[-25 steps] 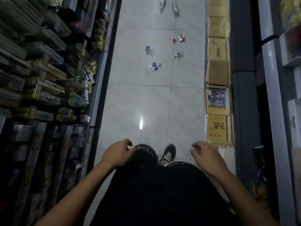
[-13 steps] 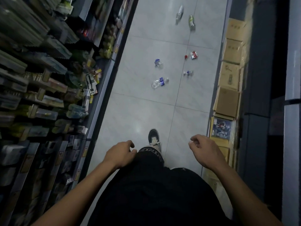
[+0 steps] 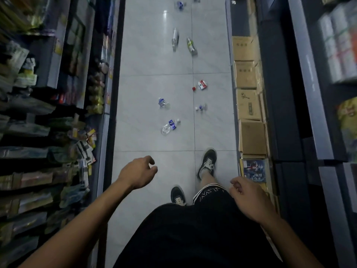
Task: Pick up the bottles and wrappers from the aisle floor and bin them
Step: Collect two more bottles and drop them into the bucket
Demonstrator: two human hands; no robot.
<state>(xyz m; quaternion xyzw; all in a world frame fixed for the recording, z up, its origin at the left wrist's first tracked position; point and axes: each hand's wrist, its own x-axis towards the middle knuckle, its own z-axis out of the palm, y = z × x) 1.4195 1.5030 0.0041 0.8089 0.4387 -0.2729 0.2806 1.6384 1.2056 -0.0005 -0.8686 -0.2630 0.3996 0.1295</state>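
Observation:
Litter lies scattered on the grey tiled aisle floor ahead. Nearest is a crushed clear bottle with a blue label point(image 3: 170, 126). Beyond it lie another crumpled bottle point(image 3: 162, 102), a small bottle point(image 3: 201, 107), a red cap point(image 3: 194, 88) and a red-and-white wrapper point(image 3: 202, 84). Farther off lie a clear bottle point(image 3: 175, 38) and a green-labelled bottle point(image 3: 190, 45). My left hand point(image 3: 138, 174) hangs over the floor, fingers loosely curled, holding nothing. My right hand point(image 3: 249, 198) is beside my hip, also empty with curled fingers. No bin is in view.
Stocked shelves point(image 3: 48, 113) line the left side of the aisle. Cardboard boxes point(image 3: 249, 105) stand in a row along the right edge, with dark shelving point(image 3: 289, 93) behind them. My right foot point(image 3: 207, 161) is stepped forward, my left foot point(image 3: 177, 196) behind.
I have walked forward along the aisle, so the litter appears closer and more of it shows at the far end. My right foot has stepped ahead. Both hands stay empty.

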